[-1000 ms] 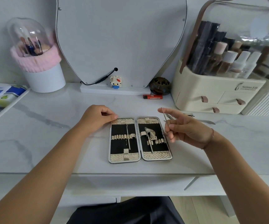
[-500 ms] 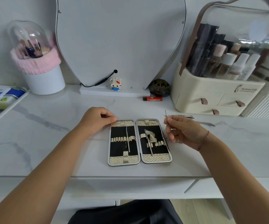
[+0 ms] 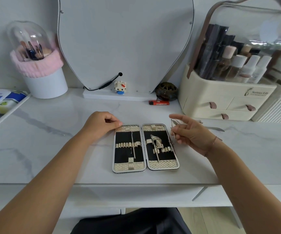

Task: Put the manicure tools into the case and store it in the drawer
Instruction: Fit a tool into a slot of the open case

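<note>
- Right hand (image 3: pixel 193 135): raised just beside the right edge of the case, forefinger stretched out. Thumb and remaining fingers pinch a slim metal tool (image 3: pixel 173 131), which stands nearly upright with its lower tip close to the case's rim.
- Left hand (image 3: pixel 99 126): fingers curled, knuckles up, resting on the table (image 3: pixel 52 149). The thumb tip touches the far-left corner of the case, and nothing is visible in its grasp.
- Case (image 3: pixel 129 166): lies open and flat on the table between the two hands, both halves facing up. The left half carries a thin probe (image 3: pixel 133 147) under its elastic band. The right half carries a broader implement (image 3: pixel 157 146) set at a slight tilt.
- Loose tools (image 3: pixel 216 129): at least one flat blade lies on the table beyond the right hand, apart from the case. Others there are partly hidden by the hand.
- Step in hand, as judged: loading the case. The pinched tool is about to be seated, probably in the right half.
- Next move, as judged: lower the tool, line it up with a free loop and slide it under the band while the left hand steadies the case. The loose tools follow, then closing and stowing.
- Periphery: a cosmetics organiser (image 3: pixel 220 98) with small drawers stands far right. Which drawer the task means cannot be told.
</note>
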{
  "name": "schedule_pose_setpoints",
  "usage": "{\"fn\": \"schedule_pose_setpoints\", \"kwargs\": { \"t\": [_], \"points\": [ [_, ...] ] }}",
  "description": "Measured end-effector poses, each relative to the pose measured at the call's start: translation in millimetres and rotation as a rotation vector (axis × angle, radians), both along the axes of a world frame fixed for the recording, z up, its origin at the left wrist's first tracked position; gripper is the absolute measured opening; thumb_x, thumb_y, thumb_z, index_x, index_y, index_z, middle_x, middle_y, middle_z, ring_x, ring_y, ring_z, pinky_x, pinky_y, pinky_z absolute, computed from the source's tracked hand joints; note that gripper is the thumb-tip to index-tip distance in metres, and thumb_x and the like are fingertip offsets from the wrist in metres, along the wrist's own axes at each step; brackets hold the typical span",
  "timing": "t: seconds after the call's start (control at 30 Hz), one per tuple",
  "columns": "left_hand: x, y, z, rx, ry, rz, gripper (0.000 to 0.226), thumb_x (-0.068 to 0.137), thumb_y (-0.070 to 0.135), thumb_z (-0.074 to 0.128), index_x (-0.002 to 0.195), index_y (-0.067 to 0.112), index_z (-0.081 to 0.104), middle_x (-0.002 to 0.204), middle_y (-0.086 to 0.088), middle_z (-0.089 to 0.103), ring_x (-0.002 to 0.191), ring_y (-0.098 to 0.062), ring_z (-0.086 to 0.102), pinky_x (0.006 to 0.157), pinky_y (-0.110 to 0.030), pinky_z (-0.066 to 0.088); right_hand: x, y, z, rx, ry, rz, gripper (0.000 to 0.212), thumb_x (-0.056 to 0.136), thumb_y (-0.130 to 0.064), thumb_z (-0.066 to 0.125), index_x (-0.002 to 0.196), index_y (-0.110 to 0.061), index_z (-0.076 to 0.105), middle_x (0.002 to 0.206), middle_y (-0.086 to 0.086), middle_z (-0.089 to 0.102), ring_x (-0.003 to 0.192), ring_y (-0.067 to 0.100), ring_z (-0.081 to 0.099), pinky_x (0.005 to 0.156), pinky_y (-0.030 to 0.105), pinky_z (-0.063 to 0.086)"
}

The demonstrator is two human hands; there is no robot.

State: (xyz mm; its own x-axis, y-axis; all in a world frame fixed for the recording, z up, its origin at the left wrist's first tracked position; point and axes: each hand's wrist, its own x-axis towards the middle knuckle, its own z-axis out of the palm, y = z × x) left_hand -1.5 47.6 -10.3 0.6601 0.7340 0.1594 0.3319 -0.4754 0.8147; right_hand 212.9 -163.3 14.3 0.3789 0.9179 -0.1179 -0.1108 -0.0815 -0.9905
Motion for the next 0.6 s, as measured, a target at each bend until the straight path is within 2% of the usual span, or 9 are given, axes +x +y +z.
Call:
{"fn": "schedule_pose_setpoints", "kwargs": {
  "t": [0.1, 0.3, 0.43, 0.6],
  "points": [
    [-0.1, -0.2, 0.0, 0.002, 0.004, 0.001, 0.008, 0.075, 0.025, 0.075, 0.069, 0.028, 0.07, 0.076, 0.009, 0.07, 0.074, -0.007, 0.06, 0.069, -0.021, 0.043, -2.9, -0.4, -0.2, -0.034, -0.085, 0.013, 0.046, 0.087, 0.008, 0.052, 0.124, -0.018, 0.05, 0.067, 0.012, 0.057, 0.049, 0.01, 0.056, 0.048, 0.019, 0.051],
    [-0.3, 0.6, -0.8, -0.007, -0.004, 0.002, 0.007, 0.074, 0.026, 0.075, 0.07, 0.028, 0.071, 0.076, 0.009, 0.07, 0.074, -0.007, 0.06, 0.072, -0.023, 0.044, -6.3, 6.2, -0.6, -0.084, -0.291, -0.027, 0.033, 0.086, 0.007, 0.056, 0.117, -0.003, 0.056, 0.067, 0.01, 0.058, 0.046, 0.006, 0.057, 0.047, 0.016, 0.051],
    [0.1, -0.4, 0.1, -0.003, -0.006, 0.0, 0.009, 0.075, 0.026, 0.075, 0.068, 0.029, 0.07, 0.076, 0.009, 0.07, 0.073, -0.007, 0.06, 0.069, -0.021, 0.043, -6.3, 8.4, 1.9, -0.109, -0.483, -0.038, 0.042, 0.082, 0.005, 0.062, 0.119, -0.01, 0.048, 0.064, 0.005, 0.062, 0.049, 0.009, 0.057, 0.05, 0.017, 0.046],
    [-0.7, -1.0, 0.2, -0.004, -0.006, -0.004, 0.011, 0.075, 0.025, 0.075, 0.067, 0.03, 0.07, 0.075, 0.009, 0.07, 0.073, -0.007, 0.059, 0.069, -0.021, 0.043, -6.9, 9.6, 0.6, -0.12, -0.548, -0.026, 0.035, 0.082, 0.003, 0.063, 0.114, -0.009, 0.051, 0.062, 0.005, 0.062, 0.048, 0.006, 0.056, 0.051, 0.016, 0.046]
  ]
}}
